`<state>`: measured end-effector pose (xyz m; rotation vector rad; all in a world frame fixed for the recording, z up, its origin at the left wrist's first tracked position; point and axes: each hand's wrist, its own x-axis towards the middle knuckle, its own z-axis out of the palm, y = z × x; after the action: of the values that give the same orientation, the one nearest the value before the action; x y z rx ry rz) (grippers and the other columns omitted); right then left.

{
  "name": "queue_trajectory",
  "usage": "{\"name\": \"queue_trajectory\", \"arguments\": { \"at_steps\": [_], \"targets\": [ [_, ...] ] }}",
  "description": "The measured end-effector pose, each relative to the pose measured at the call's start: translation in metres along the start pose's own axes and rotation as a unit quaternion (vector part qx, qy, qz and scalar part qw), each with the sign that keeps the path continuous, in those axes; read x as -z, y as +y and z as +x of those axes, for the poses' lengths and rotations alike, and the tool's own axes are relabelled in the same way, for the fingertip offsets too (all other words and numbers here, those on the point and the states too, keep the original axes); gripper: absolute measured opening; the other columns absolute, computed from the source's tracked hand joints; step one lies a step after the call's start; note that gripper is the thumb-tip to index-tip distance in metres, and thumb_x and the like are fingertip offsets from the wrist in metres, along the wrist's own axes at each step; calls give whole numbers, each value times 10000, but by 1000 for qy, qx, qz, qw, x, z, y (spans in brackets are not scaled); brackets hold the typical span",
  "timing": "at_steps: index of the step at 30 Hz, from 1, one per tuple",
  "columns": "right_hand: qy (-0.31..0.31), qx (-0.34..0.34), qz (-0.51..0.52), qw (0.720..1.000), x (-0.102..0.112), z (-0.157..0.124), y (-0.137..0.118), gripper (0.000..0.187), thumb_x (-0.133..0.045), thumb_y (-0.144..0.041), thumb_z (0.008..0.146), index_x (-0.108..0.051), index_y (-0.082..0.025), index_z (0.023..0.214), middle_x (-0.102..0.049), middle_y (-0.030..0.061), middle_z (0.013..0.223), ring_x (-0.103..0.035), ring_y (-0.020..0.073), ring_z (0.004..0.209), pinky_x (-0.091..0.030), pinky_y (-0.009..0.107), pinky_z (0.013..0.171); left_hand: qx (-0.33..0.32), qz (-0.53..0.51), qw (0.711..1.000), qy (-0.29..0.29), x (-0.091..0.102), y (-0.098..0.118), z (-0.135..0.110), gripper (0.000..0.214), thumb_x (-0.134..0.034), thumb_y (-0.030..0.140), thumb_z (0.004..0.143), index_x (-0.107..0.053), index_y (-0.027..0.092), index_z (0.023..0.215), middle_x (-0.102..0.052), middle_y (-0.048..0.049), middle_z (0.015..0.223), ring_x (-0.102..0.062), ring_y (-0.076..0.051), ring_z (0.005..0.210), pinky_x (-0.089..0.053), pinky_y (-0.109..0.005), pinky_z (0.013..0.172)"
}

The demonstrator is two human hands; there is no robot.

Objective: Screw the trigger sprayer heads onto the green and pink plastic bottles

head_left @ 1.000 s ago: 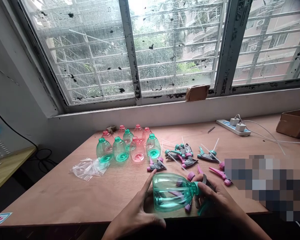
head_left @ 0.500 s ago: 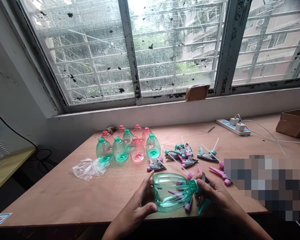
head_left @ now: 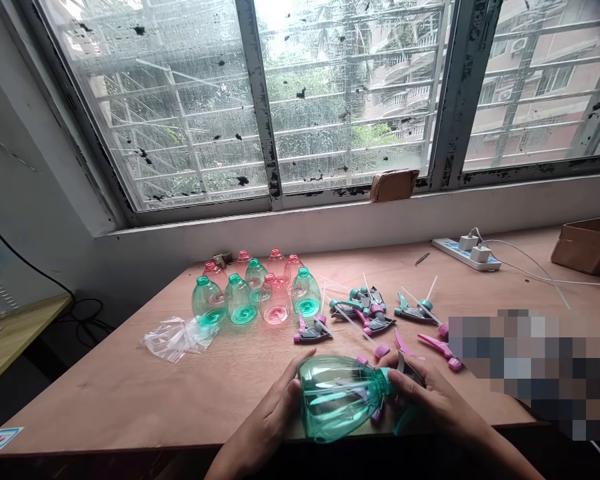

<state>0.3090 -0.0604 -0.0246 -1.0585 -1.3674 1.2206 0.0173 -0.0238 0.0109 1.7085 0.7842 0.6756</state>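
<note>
A clear green spray bottle [head_left: 337,400] lies sideways between my two hands, its base toward the left. My left hand [head_left: 275,407] is wrapped round the base end. At the neck, my right hand [head_left: 425,393] grips a green-collared trigger spray head [head_left: 405,413], partly hidden by my fingers. Whether its collar is fully seated cannot be made out. Beyond the bottle lie several loose trigger spray heads [head_left: 365,307] in grey with pink or green, their white tubes sticking out. One grey and pink spray head [head_left: 313,330] lies nearest the standing bottles.
Several green bottles [head_left: 240,303] and pink bottles [head_left: 274,303] stand open-necked at the back left. Crumpled clear plastic bags [head_left: 177,337] lie in front of them. A power strip [head_left: 466,255] with cables and a cardboard box [head_left: 587,247] sit at the back right. The table's front edge [head_left: 130,450] runs below.
The green bottle has turned and its base has dropped slightly toward me. My left hand has shifted its grip round the base, while my right hand stays at the neck.
</note>
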Motion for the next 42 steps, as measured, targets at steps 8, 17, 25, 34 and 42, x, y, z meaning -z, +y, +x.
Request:
{"name": "queue_trajectory", "arguments": {
  "at_steps": [8, 17, 25, 34, 42],
  "targets": [
    [25, -30, 47, 998, -3, -1, 1, 465, -764, -623, 767, -647, -196, 911, -693, -13, 606, -676, 224, 596, -513, 303, 573, -13, -38, 996, 82, 0, -14, 6, 506, -448, 545, 1013, -472, 325, 1468, -436, -18, 1611, -390, -341, 1476, -423, -464, 1171],
    [10, -12, 42, 999, 3, 0, 6, 414, -783, -499, 810, -625, -173, 1011, -725, 7, 631, -668, 205, 592, -504, 295, 576, -12, -29, 999, -9, -2, -10, -1, 1079, -833, 358, 803, -109, 367, 1604, -284, -37, 1687, -316, -333, 1523, -284, -476, 1258],
    [29, 16, 11, 999, 4, -4, 6, 369, -800, -476, 796, -698, -184, 998, -715, -1, 629, -672, 212, 601, -530, 303, 587, -20, -60, 998, 2, -3, -7, 3, 955, -788, 297, 840, -211, 317, 1602, -448, -84, 1602, -363, -344, 1497, -259, -528, 1253],
    [39, 2, 77, 996, 6, 0, 12, 395, -805, -490, 799, -670, -164, 977, -710, -3, 609, -643, 172, 563, -536, 273, 559, 16, -75, 997, -16, -7, -9, 4, 1004, -738, 79, 813, -179, 358, 1599, -649, -58, 1371, -646, -270, 1181, -496, -408, 1029],
    [29, 14, 18, 999, 5, 1, 10, 404, -899, -360, 709, -697, -179, 1008, -742, 17, 810, -709, 218, 736, -550, 309, 686, -49, -107, 993, 3, -1, -21, 9, 782, -797, 385, 837, -408, 302, 1510, -593, -106, 1378, -606, -310, 1192, -491, -411, 983]
  ]
}}
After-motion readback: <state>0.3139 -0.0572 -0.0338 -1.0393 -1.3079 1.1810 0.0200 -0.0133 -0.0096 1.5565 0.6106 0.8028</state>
